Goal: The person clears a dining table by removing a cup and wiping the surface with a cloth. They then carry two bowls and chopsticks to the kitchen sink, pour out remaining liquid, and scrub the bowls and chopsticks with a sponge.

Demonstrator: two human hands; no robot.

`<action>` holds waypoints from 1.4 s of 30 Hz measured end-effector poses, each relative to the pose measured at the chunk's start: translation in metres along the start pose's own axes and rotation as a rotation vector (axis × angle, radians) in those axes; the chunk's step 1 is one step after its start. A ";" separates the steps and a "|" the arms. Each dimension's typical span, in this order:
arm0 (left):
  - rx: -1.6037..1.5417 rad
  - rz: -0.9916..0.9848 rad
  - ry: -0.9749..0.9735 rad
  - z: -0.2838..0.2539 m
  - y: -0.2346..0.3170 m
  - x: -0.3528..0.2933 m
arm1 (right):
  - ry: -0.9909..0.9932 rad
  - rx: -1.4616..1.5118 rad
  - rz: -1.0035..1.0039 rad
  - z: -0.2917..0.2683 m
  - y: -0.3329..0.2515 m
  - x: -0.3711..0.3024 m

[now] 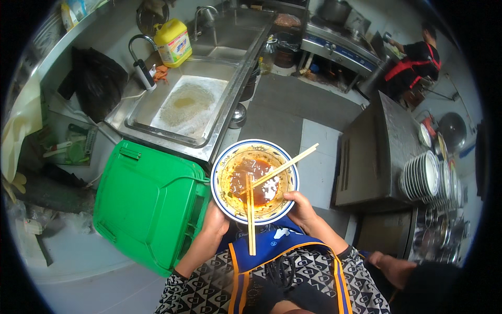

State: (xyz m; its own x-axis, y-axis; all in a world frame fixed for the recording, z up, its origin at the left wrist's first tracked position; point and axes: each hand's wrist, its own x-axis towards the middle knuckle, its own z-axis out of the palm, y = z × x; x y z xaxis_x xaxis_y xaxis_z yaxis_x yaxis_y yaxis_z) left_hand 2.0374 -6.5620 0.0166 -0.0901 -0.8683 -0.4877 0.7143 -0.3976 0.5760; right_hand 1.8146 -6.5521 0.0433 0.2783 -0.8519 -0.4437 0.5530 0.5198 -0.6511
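Note:
Both my hands hold a dirty blue-rimmed bowl [224, 166] in front of my chest. My left hand [215, 221] grips its lower left rim, and my right hand [300, 208] grips its lower right rim. Red-brown sauce and food scraps coat the inside. Two wooden chopsticks [251, 225] lie across the bowl, one pointing down toward my apron, the other pointing up and to the right. A green lidded bin [149, 201] stands just left of the bowl, its lid closed.
A steel sink [172, 112] with foamy water lies ahead, with a yellow detergent jug [173, 42] and a tap behind it. Stacked white plates [421, 178] sit on a steel counter at right. Another person in red and black stands far right. Someone's hand [395, 267] shows at lower right.

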 end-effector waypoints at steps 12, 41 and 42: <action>-0.081 0.228 0.192 0.065 0.032 0.164 | -0.278 -0.221 0.208 -0.018 -0.144 0.221; 0.884 0.695 0.244 0.165 0.148 0.618 | -0.151 -0.467 0.320 -0.019 -0.377 0.698; 0.728 0.655 0.260 0.168 0.149 0.625 | -0.161 -0.468 0.342 -0.020 -0.380 0.709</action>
State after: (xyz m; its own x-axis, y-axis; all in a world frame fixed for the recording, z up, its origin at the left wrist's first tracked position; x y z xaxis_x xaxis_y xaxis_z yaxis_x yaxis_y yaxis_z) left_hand 1.9713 -7.2136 -0.0922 0.3834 -0.9235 -0.0105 -0.0355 -0.0261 0.9990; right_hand 1.7862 -7.3522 -0.0362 0.5155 -0.6110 -0.6008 0.0170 0.7083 -0.7057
